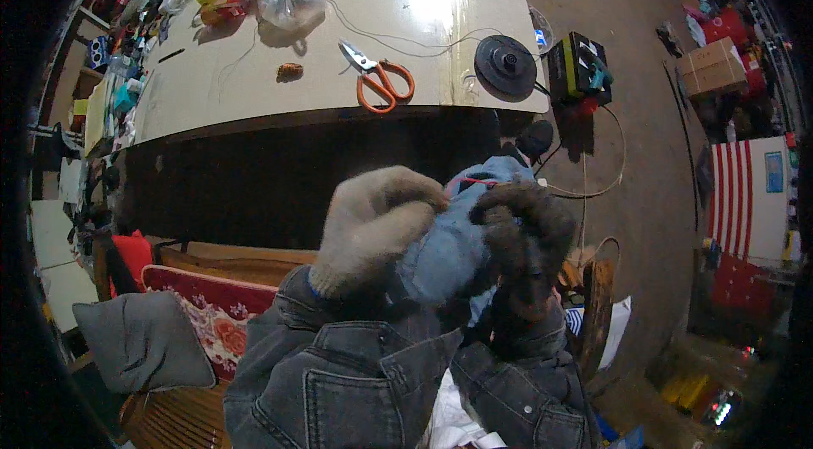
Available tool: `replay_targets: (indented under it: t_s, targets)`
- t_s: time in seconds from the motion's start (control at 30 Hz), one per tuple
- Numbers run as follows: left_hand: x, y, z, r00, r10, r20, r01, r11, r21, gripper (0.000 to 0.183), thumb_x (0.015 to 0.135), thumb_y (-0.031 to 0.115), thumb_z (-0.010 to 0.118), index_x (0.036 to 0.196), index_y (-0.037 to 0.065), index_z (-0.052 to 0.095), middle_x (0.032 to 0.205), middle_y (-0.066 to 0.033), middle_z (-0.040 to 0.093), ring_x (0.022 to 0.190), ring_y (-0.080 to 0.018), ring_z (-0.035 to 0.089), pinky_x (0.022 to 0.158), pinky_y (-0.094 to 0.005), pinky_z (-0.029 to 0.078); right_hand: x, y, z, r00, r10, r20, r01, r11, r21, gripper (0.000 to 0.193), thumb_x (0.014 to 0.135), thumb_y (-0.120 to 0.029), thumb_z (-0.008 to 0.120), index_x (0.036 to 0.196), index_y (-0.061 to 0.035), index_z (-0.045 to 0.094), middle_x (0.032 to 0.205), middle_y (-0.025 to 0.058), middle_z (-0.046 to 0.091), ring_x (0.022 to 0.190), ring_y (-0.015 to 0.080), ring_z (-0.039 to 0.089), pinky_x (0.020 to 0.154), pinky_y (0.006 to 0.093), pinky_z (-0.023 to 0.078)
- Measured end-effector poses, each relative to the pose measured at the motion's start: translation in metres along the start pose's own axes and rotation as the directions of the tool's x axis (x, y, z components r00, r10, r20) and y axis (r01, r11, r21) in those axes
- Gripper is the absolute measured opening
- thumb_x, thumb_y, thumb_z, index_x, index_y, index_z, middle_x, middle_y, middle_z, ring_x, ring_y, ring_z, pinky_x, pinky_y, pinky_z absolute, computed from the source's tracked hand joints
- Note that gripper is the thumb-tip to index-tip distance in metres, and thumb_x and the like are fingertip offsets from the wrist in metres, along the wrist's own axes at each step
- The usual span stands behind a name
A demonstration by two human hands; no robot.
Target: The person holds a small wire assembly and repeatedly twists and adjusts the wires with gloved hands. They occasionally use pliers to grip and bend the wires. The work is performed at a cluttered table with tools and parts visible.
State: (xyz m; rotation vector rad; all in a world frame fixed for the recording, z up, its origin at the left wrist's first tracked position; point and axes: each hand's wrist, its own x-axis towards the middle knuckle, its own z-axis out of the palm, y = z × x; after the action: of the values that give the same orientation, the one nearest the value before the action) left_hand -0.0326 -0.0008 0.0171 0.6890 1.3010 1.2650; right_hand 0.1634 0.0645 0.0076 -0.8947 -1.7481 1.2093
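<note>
Red strand (478, 181): thin, short stretch showing, raised over the blue denim (449, 250) on your lap. It lies nearer you than the scissors (378, 74) and to their right. Whether thread or wire, cannot tell.

Step in hand, as I judge it: fine work on that strand, fingertip against fingertip. Best done with light tension, enough to straighten it without dragging it out of the pinch. Thick glove fabric likely dulls your feel, so work by eye: turn the knuckles slightly outward to bare the point where the tips meet. Anchor one end before shifting the other.

Left hand (377, 224), pale knitted glove: nearer you than the scissors, almost in line with them. Narrow, fingers curled, back of hand up; thumb and forefinger aim right and look pinched on the strand's near end.

Right hand (529, 220), dark covering: farther right of the scissors than the strand. Fingers bent down and inward, narrow, at the strand's other end; too dark to tell whether they grip it.

Both forearms, in grey sleeves (347, 373), come up from your side, wrists close together.

Outward: black disc (506, 68) right of the scissors, small brown lump (290, 72) to their left, tabletop (229, 97) beneath them all.
</note>
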Motion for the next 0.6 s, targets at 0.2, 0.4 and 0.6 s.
replay_targets:
  t_s: [0.2,0.4,0.6]
  targets:
    - [0.0,0.004,-0.006,0.998,-0.065,0.003,0.064,0.992,0.106,0.023,0.091,0.012,0.068,0.109,-0.001,0.073,0.101,-0.0174,0.073,0.093,-0.0218,0.07,0.087,-0.0351,0.057,0.011,-0.005,0.005,0.984,-0.161,0.077,0.175,0.958,-0.228,0.024,0.08,-0.01,0.078,0.103,-0.0073,0.072,0.092,0.0125,0.072,0.083,0.0285,0.07,0.072,0.0367,0.055]
    - [0.004,-0.005,-0.002,0.996,-0.092,0.02,0.089,0.99,0.113,0.026,0.091,0.013,0.073,0.114,0.0,0.071,0.103,-0.0165,0.073,0.094,-0.0205,0.071,0.087,-0.033,0.056,0.013,-0.004,0.018,0.96,-0.267,0.081,0.277,0.876,-0.394,0.029,0.081,-0.016,0.081,0.108,-0.0091,0.072,0.098,0.0129,0.073,0.09,0.033,0.071,0.078,0.0416,0.056]
    - [0.006,-0.005,0.002,1.0,0.004,-0.006,-0.003,0.99,0.142,0.031,0.092,0.015,0.071,0.119,0.0,0.067,0.108,-0.0167,0.072,0.099,-0.0229,0.071,0.091,-0.035,0.056,0.016,-0.007,0.013,0.947,-0.298,0.121,0.321,0.843,-0.431,0.029,0.083,-0.012,0.081,0.109,-0.0068,0.072,0.099,0.0124,0.074,0.089,0.0295,0.072,0.078,0.0383,0.057]
